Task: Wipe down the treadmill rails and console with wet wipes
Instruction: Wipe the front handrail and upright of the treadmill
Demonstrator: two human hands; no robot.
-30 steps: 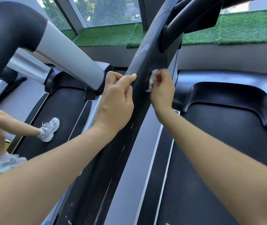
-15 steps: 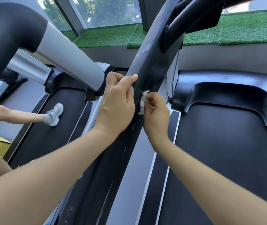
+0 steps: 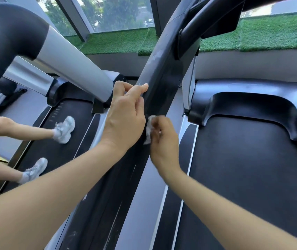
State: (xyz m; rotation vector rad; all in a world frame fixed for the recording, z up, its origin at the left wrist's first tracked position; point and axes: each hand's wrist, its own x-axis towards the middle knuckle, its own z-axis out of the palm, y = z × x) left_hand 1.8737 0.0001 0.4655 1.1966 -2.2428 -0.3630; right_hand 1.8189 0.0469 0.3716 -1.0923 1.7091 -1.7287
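A black treadmill rail (image 3: 162,83) slants from the upper right down to the bottom middle, scuffed with pale streaks. My left hand (image 3: 126,120) grips the rail's left edge, thumb and fingers curled round it. My right hand (image 3: 164,139) pinches a crumpled white wet wipe (image 3: 149,129) and presses it against the rail just below my left hand. A handlebar and part of the console mount (image 3: 207,24) join the rail at the top right.
A treadmill belt (image 3: 243,177) and its black motor hood (image 3: 252,98) lie to the right. On the left, another person's legs in white sneakers (image 3: 64,129) walk on a neighbouring treadmill. A silver and black upright (image 3: 68,64) crosses the upper left. Green turf lines the window ledge.
My right hand has slid the wipe down the rail, from beside my left thumb to below my left hand. My left hand has held its place. The neighbour's feet have stepped.
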